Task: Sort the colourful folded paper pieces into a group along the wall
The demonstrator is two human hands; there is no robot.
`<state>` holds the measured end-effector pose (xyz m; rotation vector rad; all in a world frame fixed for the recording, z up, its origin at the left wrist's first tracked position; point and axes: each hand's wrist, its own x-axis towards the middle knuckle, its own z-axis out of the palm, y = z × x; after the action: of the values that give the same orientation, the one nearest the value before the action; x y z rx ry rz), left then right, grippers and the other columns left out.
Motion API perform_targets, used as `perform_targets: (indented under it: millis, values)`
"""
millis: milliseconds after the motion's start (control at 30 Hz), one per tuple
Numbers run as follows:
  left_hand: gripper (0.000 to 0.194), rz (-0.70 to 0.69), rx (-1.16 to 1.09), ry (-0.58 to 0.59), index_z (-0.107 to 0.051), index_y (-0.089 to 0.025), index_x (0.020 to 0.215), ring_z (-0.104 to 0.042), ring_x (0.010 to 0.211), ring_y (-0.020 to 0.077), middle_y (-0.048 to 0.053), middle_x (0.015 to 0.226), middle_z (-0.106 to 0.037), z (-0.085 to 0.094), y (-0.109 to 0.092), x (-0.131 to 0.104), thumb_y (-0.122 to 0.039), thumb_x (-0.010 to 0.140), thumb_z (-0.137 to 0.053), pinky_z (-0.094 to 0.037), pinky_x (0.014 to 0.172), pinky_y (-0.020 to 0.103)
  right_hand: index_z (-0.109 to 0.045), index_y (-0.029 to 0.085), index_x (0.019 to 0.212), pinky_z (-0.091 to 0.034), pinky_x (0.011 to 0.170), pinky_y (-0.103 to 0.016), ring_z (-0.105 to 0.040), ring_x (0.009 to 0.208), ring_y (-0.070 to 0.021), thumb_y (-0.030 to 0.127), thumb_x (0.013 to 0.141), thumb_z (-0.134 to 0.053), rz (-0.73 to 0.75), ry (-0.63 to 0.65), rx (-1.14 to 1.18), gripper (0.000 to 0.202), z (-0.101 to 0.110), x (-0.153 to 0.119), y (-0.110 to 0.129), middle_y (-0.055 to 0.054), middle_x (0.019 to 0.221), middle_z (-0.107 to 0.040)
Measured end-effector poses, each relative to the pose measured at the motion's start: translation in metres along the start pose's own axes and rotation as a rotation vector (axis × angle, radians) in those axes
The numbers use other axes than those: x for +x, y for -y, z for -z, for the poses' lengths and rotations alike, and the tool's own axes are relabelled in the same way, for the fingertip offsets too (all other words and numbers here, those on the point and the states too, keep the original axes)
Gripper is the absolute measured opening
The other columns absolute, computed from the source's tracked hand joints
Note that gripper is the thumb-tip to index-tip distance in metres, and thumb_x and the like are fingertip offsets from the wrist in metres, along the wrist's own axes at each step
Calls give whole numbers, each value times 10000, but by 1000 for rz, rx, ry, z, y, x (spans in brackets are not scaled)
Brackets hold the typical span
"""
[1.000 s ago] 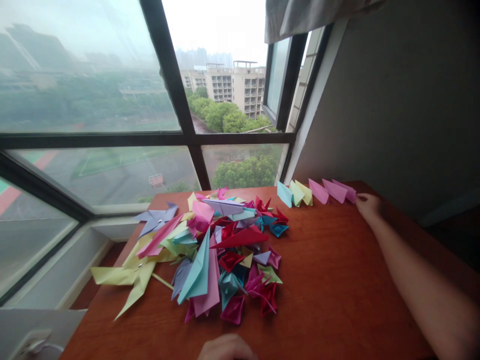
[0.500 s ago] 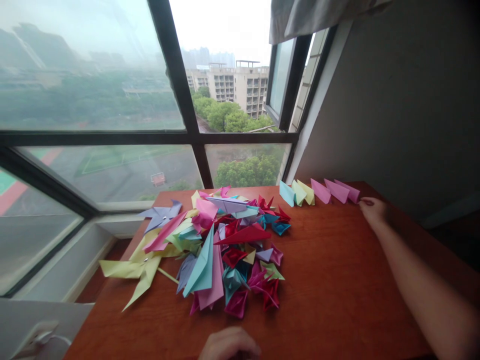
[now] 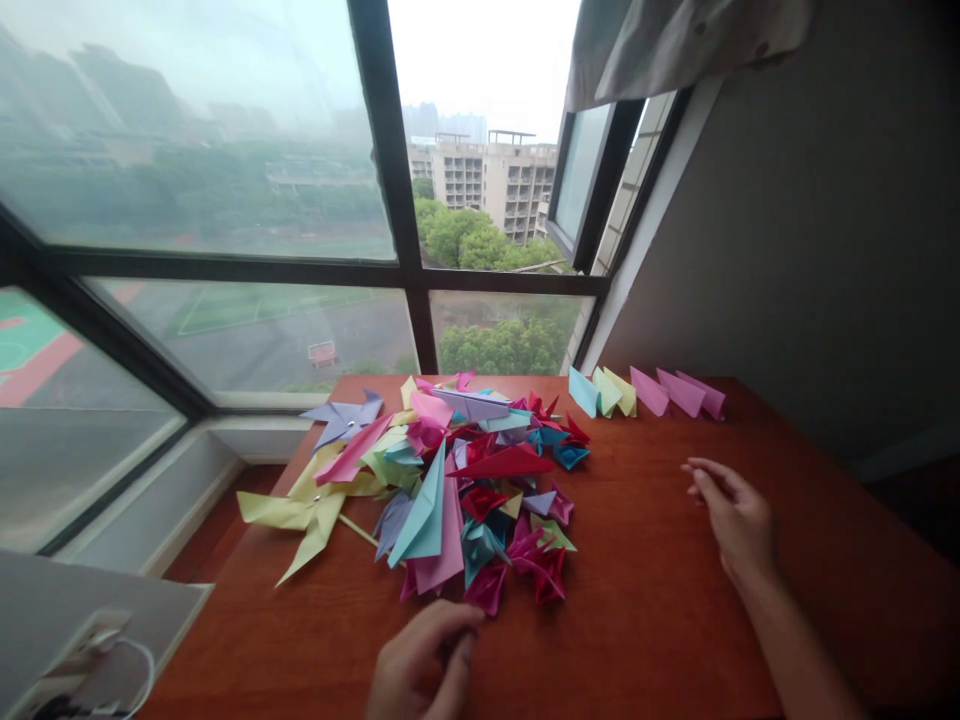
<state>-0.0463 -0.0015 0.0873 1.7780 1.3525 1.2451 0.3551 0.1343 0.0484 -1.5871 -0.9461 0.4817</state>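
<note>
A heap of folded coloured paper pieces lies on the brown table (image 3: pixel 637 600), with a red paper plane (image 3: pixel 502 462) and a light blue one (image 3: pixel 426 520) on top. My left hand (image 3: pixel 427 655) is at the heap's front edge beside a magenta folded piece (image 3: pixel 486 590), its fingers curled and apart, holding nothing. Over the right part of the table, my right hand (image 3: pixel 731 515) has its fingers loosely bent and nothing between them. Behind it stands a row of folded papers: light blue (image 3: pixel 583 392), pale yellow (image 3: pixel 619 392) and pink (image 3: pixel 681 393).
A yellow pinwheel (image 3: pixel 315 510) and a purple pinwheel (image 3: pixel 346 418) lie at the heap's left. Window frames (image 3: pixel 420 280) rise behind the table, a grey wall (image 3: pixel 825 250) stands at the right, and a socket with a white cable (image 3: pixel 146 650) is at lower left.
My right hand has let go of the rightmost pink paper and come back toward me. My left hand has moved up to the heap's front edge. The view has shifted slightly.
</note>
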Motion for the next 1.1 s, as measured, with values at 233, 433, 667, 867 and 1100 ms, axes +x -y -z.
perform_targets:
  millis: [233, 433, 667, 867, 1100]
  values:
    - [188, -144, 410, -150, -719, -235, 1057, -721, 734, 176, 48, 936, -735, 11, 9, 16, -324, 897, -675, -577, 680, 231, -740, 180, 1018, -571, 694, -300, -695, 766, -206, 492, 821, -633, 42, 110, -119, 384, -8, -110, 14, -105, 1068, -750]
    - [229, -143, 662, -169, -696, -240, 1122, -739, 784, 191, 51, 1011, -737, -4, 12, 22, -323, 941, -582, -549, 673, 235, -722, 161, 1048, -567, 690, -309, -689, 743, -205, 515, 828, -612, -82, 27, -71, 431, -12, -120, 4, -120, 1065, -753]
    - [166, -97, 700, -180, -727, -239, 1014, -744, 748, 215, 44, 928, -777, 8, 10, 30, -285, 900, -615, -518, 643, 243, -727, 162, 1029, -562, 680, -326, -692, 740, -222, 530, 793, -634, -111, 54, -49, 447, -13, -114, 3, -120, 1034, -760]
    - [176, -17, 601, -319, -764, -211, 930, -719, 606, 201, 47, 819, -799, 26, 15, 32, -304, 849, -638, -530, 627, 250, -728, 168, 1015, -573, 679, -321, -694, 746, -223, 526, 777, -639, -132, 58, -31, 439, -14, -114, 3, -111, 1016, -764]
    - [276, 402, 51, -460, -768, -188, 859, -686, 635, 191, 17, 730, -765, 43, -3, 24, -432, 731, -767, -531, 597, 220, -720, 157, 1022, -577, 684, -316, -693, 780, -231, 521, 773, -642, -144, 68, -14, 448, -15, -114, 4, -117, 1008, -762]
